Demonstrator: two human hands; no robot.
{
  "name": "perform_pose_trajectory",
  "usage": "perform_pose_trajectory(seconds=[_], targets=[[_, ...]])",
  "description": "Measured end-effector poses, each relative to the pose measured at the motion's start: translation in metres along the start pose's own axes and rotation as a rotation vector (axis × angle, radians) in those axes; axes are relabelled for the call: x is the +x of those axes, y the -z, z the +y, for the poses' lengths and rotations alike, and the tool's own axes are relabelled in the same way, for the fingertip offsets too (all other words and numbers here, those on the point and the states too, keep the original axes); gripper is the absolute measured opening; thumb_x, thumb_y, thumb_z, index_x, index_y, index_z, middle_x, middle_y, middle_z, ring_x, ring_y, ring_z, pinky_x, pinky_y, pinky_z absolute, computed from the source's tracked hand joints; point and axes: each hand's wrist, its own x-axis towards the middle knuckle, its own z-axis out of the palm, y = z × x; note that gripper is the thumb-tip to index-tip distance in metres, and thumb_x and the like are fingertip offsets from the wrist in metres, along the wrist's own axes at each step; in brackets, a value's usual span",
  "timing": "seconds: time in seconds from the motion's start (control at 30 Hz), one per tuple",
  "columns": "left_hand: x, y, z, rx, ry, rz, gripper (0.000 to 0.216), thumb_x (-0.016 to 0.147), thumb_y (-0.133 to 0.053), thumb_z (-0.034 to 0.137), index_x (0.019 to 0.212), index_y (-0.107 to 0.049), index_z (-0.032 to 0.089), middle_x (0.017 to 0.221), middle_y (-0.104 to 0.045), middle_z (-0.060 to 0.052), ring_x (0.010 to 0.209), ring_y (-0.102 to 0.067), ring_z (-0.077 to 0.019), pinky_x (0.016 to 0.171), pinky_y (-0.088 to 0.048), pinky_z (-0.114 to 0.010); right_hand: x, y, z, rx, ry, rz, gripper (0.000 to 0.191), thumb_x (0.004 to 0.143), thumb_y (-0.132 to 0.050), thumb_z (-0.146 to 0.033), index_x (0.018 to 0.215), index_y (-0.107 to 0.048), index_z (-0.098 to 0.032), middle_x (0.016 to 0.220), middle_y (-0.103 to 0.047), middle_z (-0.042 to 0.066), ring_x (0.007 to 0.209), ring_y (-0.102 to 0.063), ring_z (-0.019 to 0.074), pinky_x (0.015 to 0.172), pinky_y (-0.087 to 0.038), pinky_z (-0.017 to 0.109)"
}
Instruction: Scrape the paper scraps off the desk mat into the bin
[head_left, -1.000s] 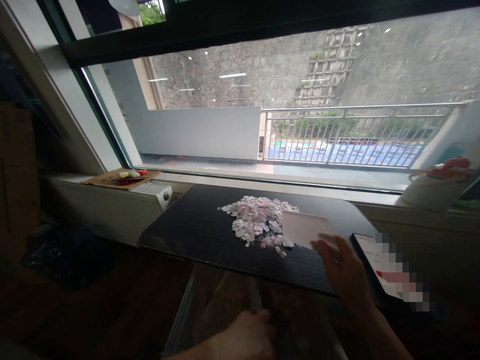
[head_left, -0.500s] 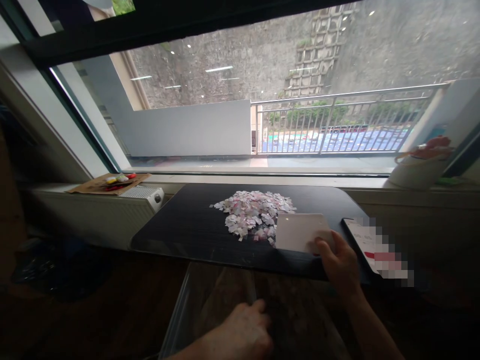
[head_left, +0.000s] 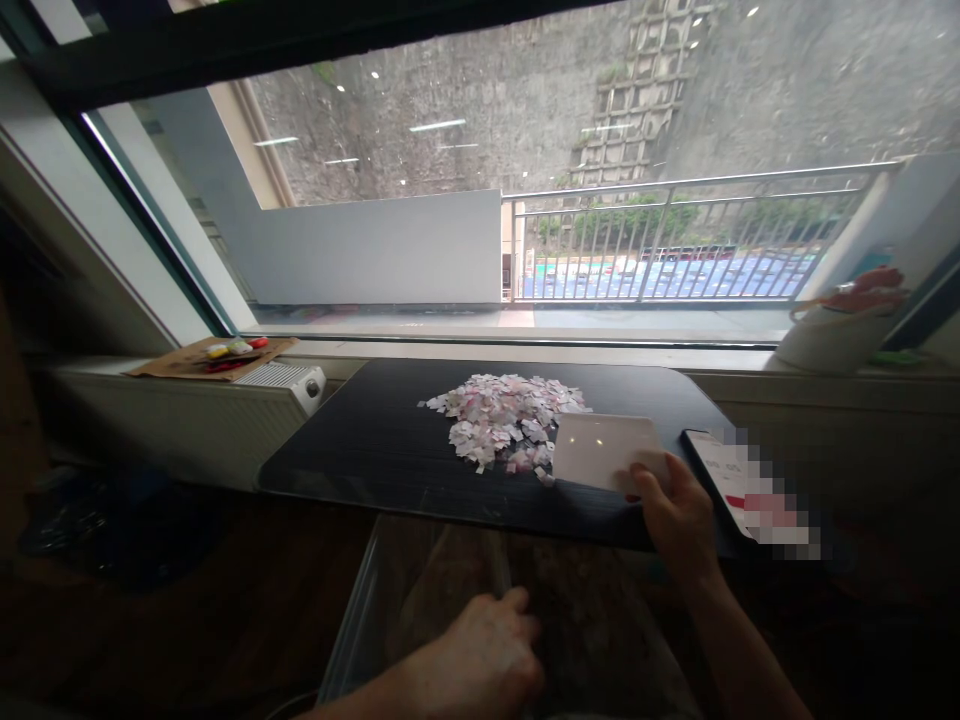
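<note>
A heap of small white and pink paper scraps (head_left: 507,420) lies on a black table top (head_left: 375,450). My right hand (head_left: 675,510) is closed on a white rectangular card (head_left: 604,450), whose left edge touches the right side of the heap. My left hand (head_left: 484,655) is curled with its fingers on the rim of a clear plastic bin (head_left: 390,600) held below the table's front edge.
A phone or tablet (head_left: 739,480) lies at the table's right end. A radiator (head_left: 187,420) with cardboard and small coloured items (head_left: 217,355) stands at the left. On the sill at the right sits a white pot (head_left: 825,340). A large window lies behind.
My right hand has drawn the card down onto the table against the heap's right side. The view has shifted slightly; my left hand stays on the bin.
</note>
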Motion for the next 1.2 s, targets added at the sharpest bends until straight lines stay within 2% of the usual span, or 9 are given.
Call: perform_pose_trajectory(seconds=[0.23, 0.57, 0.73, 0.8, 0.9, 1.0, 1.1, 1.2], targets=[[0.002, -0.003, 0.000, 0.018, -0.017, 0.036, 0.018, 0.089, -0.067, 0.022, 0.072, -0.067, 0.016, 0.082, -0.066, -0.004, 0.094, -0.057, -0.0216, 0.047, -0.021, -0.030, 0.000, 0.000, 0.001, -0.039, 0.033, -0.018, 0.023, 0.069, -0.062, -0.039, 0.080, -0.068, -0.020, 0.064, -0.067, 0.000, 0.056, -0.060, 0.0180, 0.050, -0.051, 0.029], [0.027, -0.002, 0.016, 0.102, -0.129, -0.077, 0.020, 0.091, -0.063, 0.024, 0.074, -0.069, 0.015, 0.077, -0.068, -0.007, 0.091, -0.060, -0.0234, 0.040, -0.019, -0.027, 0.000, -0.001, 0.002, -0.083, 0.125, -0.117, 0.029, 0.071, -0.063, -0.045, 0.084, -0.069, -0.020, 0.066, -0.071, 0.001, 0.057, -0.065, 0.0199, 0.052, -0.054, 0.030], [0.029, -0.007, 0.015, 0.091, -0.149, -0.057, 0.017, 0.089, -0.065, 0.022, 0.074, -0.070, 0.014, 0.073, -0.067, -0.007, 0.088, -0.060, -0.0242, 0.038, -0.020, -0.028, -0.004, -0.003, 0.000, -0.103, 0.175, -0.104, 0.029, 0.074, -0.062, -0.046, 0.087, -0.068, -0.021, 0.068, -0.072, 0.002, 0.056, -0.066, 0.0200, 0.052, -0.054, 0.030], [0.029, -0.009, 0.014, 0.096, -0.161, -0.029, 0.016, 0.088, -0.067, 0.021, 0.073, -0.070, 0.014, 0.074, -0.067, -0.008, 0.088, -0.060, -0.0239, 0.039, -0.021, -0.027, -0.008, -0.004, -0.004, -0.136, 0.257, -0.101, 0.026, 0.077, -0.061, -0.044, 0.088, -0.067, -0.021, 0.070, -0.073, 0.003, 0.056, -0.067, 0.0200, 0.052, -0.054, 0.030], [0.030, -0.014, 0.015, 0.111, -0.159, 0.005, 0.015, 0.087, -0.068, 0.021, 0.074, -0.071, 0.014, 0.081, -0.068, -0.008, 0.088, -0.059, -0.0238, 0.042, -0.023, -0.028, -0.016, -0.005, -0.011, -0.229, 0.459, -0.149, 0.018, 0.083, -0.059, -0.037, 0.091, -0.066, -0.022, 0.073, -0.076, 0.003, 0.060, -0.070, 0.0199, 0.056, -0.056, 0.029], [0.035, -0.018, 0.018, 0.124, -0.115, -0.039, 0.016, 0.088, -0.068, 0.024, 0.074, -0.072, 0.017, 0.085, -0.069, -0.008, 0.092, -0.059, -0.0253, 0.045, -0.027, -0.029, -0.021, -0.004, -0.015, -0.291, 0.612, -0.142, 0.015, 0.087, -0.058, -0.032, 0.097, -0.064, -0.022, 0.078, -0.077, 0.003, 0.063, -0.073, 0.0194, 0.058, -0.056, 0.028], [0.040, -0.018, 0.020, 0.118, -0.087, -0.081, 0.016, 0.090, -0.066, 0.024, 0.076, -0.073, 0.018, 0.087, -0.069, -0.008, 0.096, -0.058, -0.0264, 0.047, -0.027, -0.030, -0.024, -0.002, -0.018, -0.308, 0.714, -0.135, 0.015, 0.090, -0.057, -0.028, 0.102, -0.063, -0.022, 0.082, -0.078, 0.004, 0.065, -0.074, 0.0189, 0.059, -0.057, 0.026], [0.041, -0.018, 0.020, 0.086, -0.076, -0.102, 0.015, 0.088, -0.067, 0.022, 0.076, -0.072, 0.017, 0.087, -0.069, -0.009, 0.096, -0.058, -0.0273, 0.045, -0.025, -0.030, -0.025, -0.002, -0.022, -0.340, 0.746, -0.189, 0.014, 0.091, -0.056, -0.026, 0.102, -0.063, -0.023, 0.082, -0.078, 0.003, 0.066, -0.074, 0.0189, 0.060, -0.057, 0.027]])
